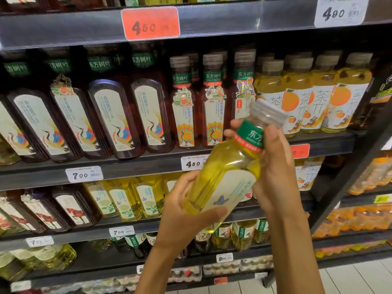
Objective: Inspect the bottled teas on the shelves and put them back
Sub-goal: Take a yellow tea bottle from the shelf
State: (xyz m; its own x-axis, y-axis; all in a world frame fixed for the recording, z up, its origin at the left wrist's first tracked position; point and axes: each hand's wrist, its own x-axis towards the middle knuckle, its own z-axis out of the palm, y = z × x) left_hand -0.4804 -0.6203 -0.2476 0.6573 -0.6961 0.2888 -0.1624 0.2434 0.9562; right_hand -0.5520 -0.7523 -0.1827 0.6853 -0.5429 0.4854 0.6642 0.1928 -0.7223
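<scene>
A bottle of yellow-green tea (224, 172) is held tilted in front of the shelves, its grey cap (268, 112) pointing up and to the right, its pale label with a blue butterfly facing the camera. The left hand (182, 211) grips the lower body, thumb lying across the label's bottom edge. The right hand (273, 164) wraps the green-banded neck just under the cap. Behind, the middle shelf (127, 166) carries dark tea bottles (110, 117) and orange-labelled bottles (318, 96), with price tags (84, 174) along its edge.

Dim, warm overhead store light, glare on the price tags (151, 23), soft blur, bowed wide-angle edges.
</scene>
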